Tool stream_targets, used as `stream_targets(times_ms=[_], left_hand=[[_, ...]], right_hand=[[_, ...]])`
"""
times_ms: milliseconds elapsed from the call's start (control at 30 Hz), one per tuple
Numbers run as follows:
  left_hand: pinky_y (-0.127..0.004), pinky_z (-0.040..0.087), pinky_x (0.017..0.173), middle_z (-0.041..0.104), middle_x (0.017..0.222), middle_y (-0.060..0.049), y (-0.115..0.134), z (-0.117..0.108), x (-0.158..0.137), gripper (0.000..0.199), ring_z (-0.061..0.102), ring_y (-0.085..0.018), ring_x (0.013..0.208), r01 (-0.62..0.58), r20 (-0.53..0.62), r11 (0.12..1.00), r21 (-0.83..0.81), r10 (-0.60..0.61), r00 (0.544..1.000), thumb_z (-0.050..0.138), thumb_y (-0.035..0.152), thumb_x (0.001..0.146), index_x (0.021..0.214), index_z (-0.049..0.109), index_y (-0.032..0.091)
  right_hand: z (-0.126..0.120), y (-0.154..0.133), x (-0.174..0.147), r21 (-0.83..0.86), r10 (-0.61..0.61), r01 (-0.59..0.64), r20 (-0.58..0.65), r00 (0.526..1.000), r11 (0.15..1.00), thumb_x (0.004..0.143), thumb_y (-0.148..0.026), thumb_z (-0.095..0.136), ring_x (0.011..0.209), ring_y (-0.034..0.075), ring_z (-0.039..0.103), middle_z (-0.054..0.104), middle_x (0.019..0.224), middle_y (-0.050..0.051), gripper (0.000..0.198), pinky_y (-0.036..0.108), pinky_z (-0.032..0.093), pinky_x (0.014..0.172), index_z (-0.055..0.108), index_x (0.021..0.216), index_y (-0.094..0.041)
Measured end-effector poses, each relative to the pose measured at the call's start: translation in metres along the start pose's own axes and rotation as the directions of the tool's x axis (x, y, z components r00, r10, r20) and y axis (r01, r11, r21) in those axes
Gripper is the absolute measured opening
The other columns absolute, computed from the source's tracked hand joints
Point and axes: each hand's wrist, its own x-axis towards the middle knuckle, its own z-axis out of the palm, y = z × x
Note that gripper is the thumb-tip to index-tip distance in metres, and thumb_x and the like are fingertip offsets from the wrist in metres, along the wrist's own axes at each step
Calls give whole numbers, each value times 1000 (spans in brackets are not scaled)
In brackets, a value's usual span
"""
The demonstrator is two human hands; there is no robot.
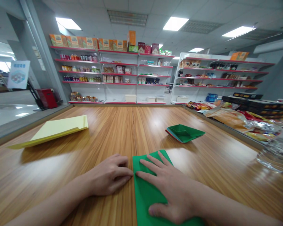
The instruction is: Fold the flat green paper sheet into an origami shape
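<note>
A sheet of green paper (143, 201) lies on the wooden table in front of me, its left edge straight like a fold. My right hand (167, 185) rests flat on it with the fingers spread. Just left of that edge is my left hand (110, 175), its fingers curled and thumb and forefinger together at the paper's edge. Whether a bit of the paper is between those fingertips cannot be made out. Farther back on the right sits a folded green paper piece (186, 132), with red and blue layers showing under it.
Yellow paper sheets (58, 128) lie at the left of the wooden table (113, 135). A clear plastic container (277, 153) stands at the right edge. Snack packets (231, 117) and black boxes (252, 105) lie beyond the right rim. Stocked shelves (119, 73) stand behind.
</note>
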Motion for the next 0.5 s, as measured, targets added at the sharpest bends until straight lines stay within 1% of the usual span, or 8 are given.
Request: stream_targets(times_ms=[267, 500], left_hand=[[-30, 38, 67, 53, 84, -6, -1, 1, 0, 25, 51, -18, 76, -1, 21, 999, 39, 0, 1000, 42, 23, 93, 103, 65, 22], [-30, 39, 68, 53, 85, -7, 0, 0, 0, 25, 51, -18, 76, 0, 27, 1000, 32, -1, 1000, 42, 23, 93, 104, 65, 23]], right_hand=[[-1, 1, 0, -9, 8, -8, 12, 1000, 1000, 76, -61, 56, 138, 43, 15, 22, 153, 12, 80, 67, -1, 107, 32, 144, -28], [0, 1, -1, -6, -13, 14, 18, 1000, 1000, 76, -60, 56, 138, 43, 14, 21, 153, 12, 79, 66, -2, 107, 31, 144, -27]])
